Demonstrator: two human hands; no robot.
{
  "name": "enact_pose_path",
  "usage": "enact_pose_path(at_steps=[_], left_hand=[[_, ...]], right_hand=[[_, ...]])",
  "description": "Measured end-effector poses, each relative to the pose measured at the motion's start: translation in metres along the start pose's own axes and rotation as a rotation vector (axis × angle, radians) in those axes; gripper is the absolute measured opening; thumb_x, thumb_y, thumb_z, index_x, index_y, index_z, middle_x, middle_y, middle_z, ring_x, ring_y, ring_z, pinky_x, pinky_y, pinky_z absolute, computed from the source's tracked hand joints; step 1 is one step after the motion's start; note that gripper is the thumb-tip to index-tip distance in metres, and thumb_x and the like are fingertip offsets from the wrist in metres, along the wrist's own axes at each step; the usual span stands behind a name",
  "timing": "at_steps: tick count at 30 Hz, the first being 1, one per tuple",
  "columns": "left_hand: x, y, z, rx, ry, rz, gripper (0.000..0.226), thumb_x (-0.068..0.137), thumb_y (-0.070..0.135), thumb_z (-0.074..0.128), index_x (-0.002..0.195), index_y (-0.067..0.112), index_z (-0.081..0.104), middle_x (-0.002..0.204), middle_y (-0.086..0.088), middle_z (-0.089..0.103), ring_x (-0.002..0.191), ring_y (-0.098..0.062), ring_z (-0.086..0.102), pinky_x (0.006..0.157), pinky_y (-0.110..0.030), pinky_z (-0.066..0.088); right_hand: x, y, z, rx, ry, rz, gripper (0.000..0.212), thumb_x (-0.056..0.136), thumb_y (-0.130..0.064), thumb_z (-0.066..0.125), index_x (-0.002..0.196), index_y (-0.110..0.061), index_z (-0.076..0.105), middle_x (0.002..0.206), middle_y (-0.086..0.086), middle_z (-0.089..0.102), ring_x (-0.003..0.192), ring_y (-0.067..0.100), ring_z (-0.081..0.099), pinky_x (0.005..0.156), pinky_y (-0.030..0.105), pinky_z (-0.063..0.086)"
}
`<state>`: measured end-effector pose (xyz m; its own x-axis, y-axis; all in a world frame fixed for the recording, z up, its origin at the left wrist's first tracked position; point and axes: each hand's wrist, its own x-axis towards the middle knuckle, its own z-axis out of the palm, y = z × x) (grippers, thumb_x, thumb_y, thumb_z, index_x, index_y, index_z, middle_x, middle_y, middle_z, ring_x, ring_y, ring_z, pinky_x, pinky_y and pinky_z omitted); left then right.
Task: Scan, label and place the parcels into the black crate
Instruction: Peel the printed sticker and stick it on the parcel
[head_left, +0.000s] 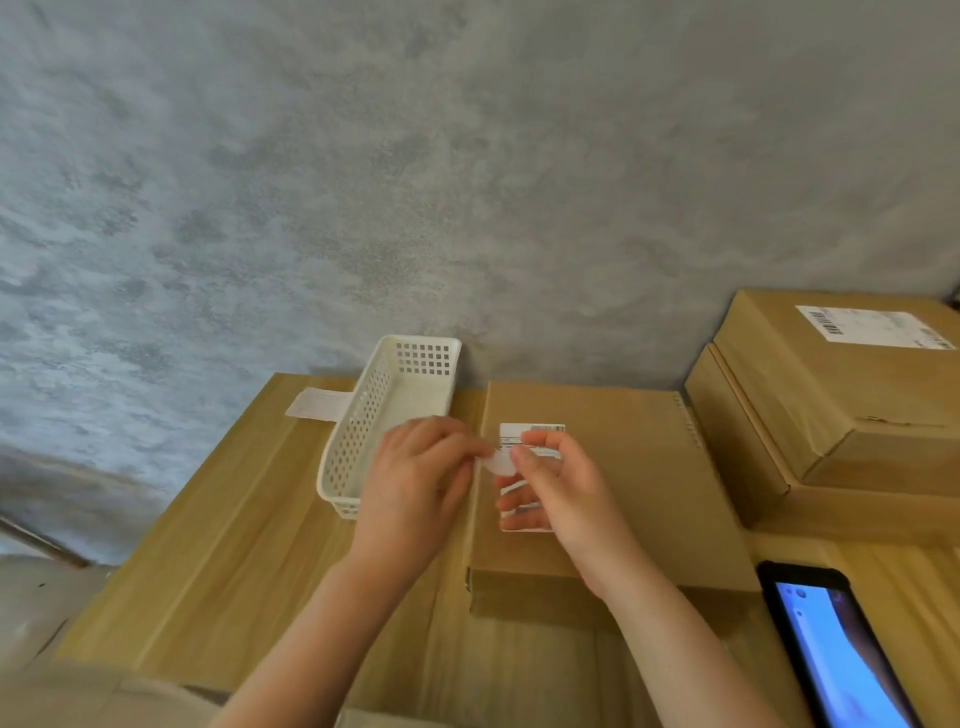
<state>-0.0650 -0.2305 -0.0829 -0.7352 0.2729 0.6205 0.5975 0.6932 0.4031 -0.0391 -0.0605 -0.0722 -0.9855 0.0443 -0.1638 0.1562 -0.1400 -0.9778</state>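
A flat brown cardboard parcel (628, 483) lies on the wooden table in front of me. Above it I hold a white label (530, 439) with a barcode on its upper part. My right hand (556, 488) grips the label sheet from behind, fingers curled round it. My left hand (421, 478) pinches a curled white corner of the label or its backing (498, 462) at the sheet's left edge. The black crate is not in view.
An empty white perforated basket (358, 436) stands left of the parcel, with a paper slip (318, 404) behind it. Two stacked cardboard boxes (831, 415), the top one labelled, stand at the right. A phone (836, 649) with a lit screen lies at the lower right. A grey wall rises behind.
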Motion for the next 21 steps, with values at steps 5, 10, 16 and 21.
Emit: enact_pose_path(at_steps=[5, 10, 16, 21], left_hand=[[-0.015, 0.026, 0.023, -0.116, -0.07, -0.021, 0.027, 0.087, 0.014, 0.055, 0.106, 0.025, 0.071, 0.112, 0.014, 0.061, 0.109, -0.004, 0.054, 0.097, -0.019, 0.039], [-0.018, 0.042, 0.022, -0.291, -0.083, -0.302, 0.034, 0.094, 0.005, 0.059, 0.119, 0.028, 0.062, 0.113, 0.018, 0.062, 0.11, 0.005, 0.055, 0.091, -0.007, 0.04], [-0.01, 0.054, 0.021, -0.51, -0.2, -0.568, 0.017, 0.098, 0.014, 0.056, 0.098, 0.027, 0.068, 0.087, 0.015, 0.073, 0.086, 0.001, 0.065, 0.074, -0.011, 0.046], [-0.004, 0.057, 0.023, -0.564, -0.251, -0.594, 0.016, 0.097, 0.015, 0.058, 0.089, 0.021, 0.071, 0.083, 0.007, 0.075, 0.081, -0.001, 0.066, 0.07, -0.005, 0.044]], right_hand=[[-0.015, 0.01, -0.036, -0.168, 0.096, -0.117, 0.023, 0.098, -0.008, 0.057, 0.116, -0.022, 0.055, 0.104, 0.005, 0.072, 0.085, 0.017, 0.073, 0.066, 0.036, 0.062], [-0.029, 0.009, -0.072, -0.373, 0.154, -0.246, 0.021, 0.099, -0.008, 0.053, 0.106, -0.027, 0.058, 0.1, -0.005, 0.072, 0.076, 0.013, 0.071, 0.052, 0.03, 0.057], [-0.036, 0.009, -0.098, -0.409, 0.166, -0.266, 0.023, 0.098, -0.006, 0.053, 0.098, -0.028, 0.062, 0.091, -0.02, 0.072, 0.077, 0.013, 0.069, 0.051, 0.026, 0.054], [-0.035, 0.013, -0.104, -0.437, 0.152, -0.26, 0.023, 0.098, -0.008, 0.054, 0.098, -0.03, 0.062, 0.091, -0.022, 0.071, 0.079, 0.014, 0.068, 0.053, 0.025, 0.054]])
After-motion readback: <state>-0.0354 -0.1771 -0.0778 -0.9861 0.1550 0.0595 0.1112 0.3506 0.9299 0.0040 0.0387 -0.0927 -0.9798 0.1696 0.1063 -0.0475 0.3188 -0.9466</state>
